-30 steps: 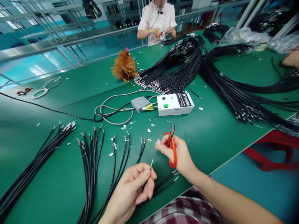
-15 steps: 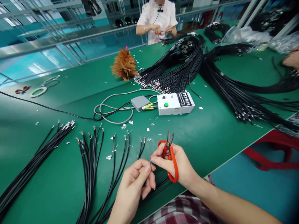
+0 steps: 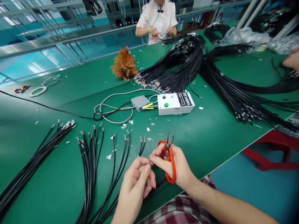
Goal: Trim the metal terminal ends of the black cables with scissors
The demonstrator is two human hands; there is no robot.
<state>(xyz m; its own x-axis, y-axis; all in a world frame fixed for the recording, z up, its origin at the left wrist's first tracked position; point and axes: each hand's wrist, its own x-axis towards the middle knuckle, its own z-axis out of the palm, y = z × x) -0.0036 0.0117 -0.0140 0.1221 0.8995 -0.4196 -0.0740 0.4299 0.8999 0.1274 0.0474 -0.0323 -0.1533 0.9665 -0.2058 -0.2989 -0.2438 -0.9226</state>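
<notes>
My left hand [image 3: 137, 183] is closed in a pinch on a cable end [image 3: 149, 158], mostly hidden by the fingers. At the same spot, the thumb and forefinger of my right hand [image 3: 181, 166] pinch the tip of that cable's thin wires. Red-handled scissors [image 3: 173, 168] rest in the right hand, blades pointing up and slightly apart, clear of the cable. Left of my hands lie a few separate black cables [image 3: 127, 152] with bared ends, then a loose bunch of black cables [image 3: 90, 171].
A thicker cable bundle [image 3: 30, 168] lies at far left. Beyond my hands are a white box [image 3: 167, 110] with a green button, a grey pedal [image 3: 140, 103], a brown feather duster [image 3: 124, 65] and large cable heaps [image 3: 173, 68]. A co-worker [image 3: 157, 23] sits opposite; another hand shows at right.
Both hands stay together at the cable end, with small finger shifts. My left forearm has moved slightly right, and the scissor handle tilts a little differently. The co-worker's hands have moved slightly.
</notes>
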